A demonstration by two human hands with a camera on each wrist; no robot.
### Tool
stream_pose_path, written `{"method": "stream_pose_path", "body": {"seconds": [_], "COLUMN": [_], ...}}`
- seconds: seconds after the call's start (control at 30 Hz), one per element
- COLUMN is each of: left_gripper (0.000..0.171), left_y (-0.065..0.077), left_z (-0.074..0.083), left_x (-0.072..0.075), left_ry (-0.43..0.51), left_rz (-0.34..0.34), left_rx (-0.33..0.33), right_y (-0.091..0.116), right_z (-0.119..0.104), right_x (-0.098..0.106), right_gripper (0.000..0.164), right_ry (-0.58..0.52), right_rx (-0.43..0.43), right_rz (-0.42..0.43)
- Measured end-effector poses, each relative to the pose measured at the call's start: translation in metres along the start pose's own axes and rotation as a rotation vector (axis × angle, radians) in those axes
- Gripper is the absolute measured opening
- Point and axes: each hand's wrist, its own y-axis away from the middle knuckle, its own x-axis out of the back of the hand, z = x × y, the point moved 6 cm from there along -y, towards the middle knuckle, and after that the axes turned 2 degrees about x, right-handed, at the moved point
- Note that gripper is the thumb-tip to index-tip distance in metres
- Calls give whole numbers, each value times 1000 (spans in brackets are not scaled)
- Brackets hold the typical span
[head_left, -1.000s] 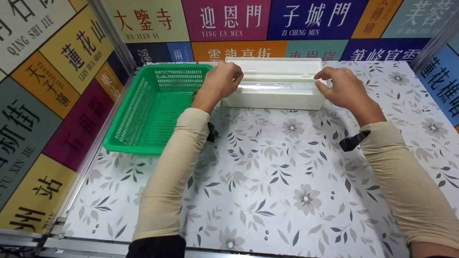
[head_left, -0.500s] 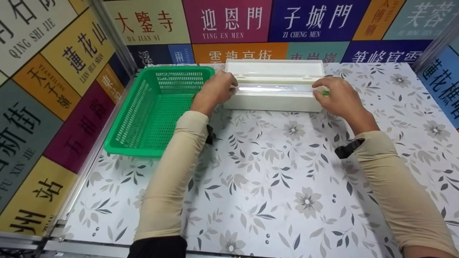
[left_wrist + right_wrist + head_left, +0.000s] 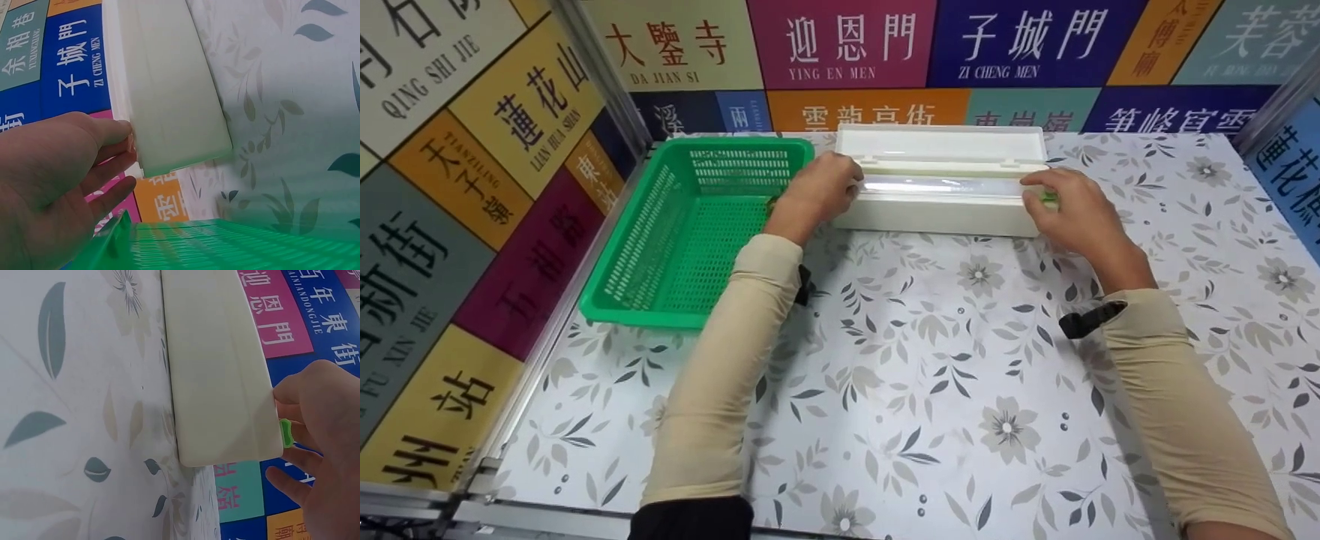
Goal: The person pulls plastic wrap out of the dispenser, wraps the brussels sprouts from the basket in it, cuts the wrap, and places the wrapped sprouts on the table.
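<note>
A long white dispenser box (image 3: 937, 217) lies on the table with its hinged lid (image 3: 941, 142) raised at the back. A clear, shiny roll of what looks like cling film (image 3: 941, 185) stretches along the box's opening. At the left end, my left hand (image 3: 821, 191) pinches with thumb and fingers at the top edge. My right hand (image 3: 1069, 206) does likewise at the right end, thumb and index finger right at the rim. Between the right fingers shows a small green piece (image 3: 287, 433), just above the box's corner. The roll's ends are hidden by the fingers.
A green perforated basket (image 3: 690, 247) stands left of the box, under and beside the left forearm. Panels printed with large characters (image 3: 847, 45) close off the back and sides. A flower-patterned cloth (image 3: 952, 420) covers the table.
Both hands have come down closer to the box's opening, the right one more so. The clear roll sits lower against the box, and the green piece by the right fingers shows more.
</note>
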Motion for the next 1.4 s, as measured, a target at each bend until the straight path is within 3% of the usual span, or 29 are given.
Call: {"method": "stream_pose_path", "body": {"seconds": [0.3, 0.53, 0.87, 1.23, 1.4], "left_gripper": [32, 32, 33, 24, 23], "left_y": [-4, -12, -19, -24, -24], "left_z": [7, 7, 4, -3, -6], "left_x": [1, 2, -1, -1, 1], "left_ry": [-80, -121, -183, -101, -51], "left_rz": [-22, -43, -10, 31, 38], "left_rx": [25, 23, -4, 12, 25], "right_y": [-2, -9, -10, -11, -14], "right_z": [7, 11, 10, 10, 10], "right_x": [1, 2, 3, 3, 4], "right_gripper": [48, 47, 42, 36, 37], "right_ry": [-33, -76, -104, -27, -77], "right_rx": [4, -49, -110, -73, -77], "right_rz": [21, 44, 118, 235, 247]}}
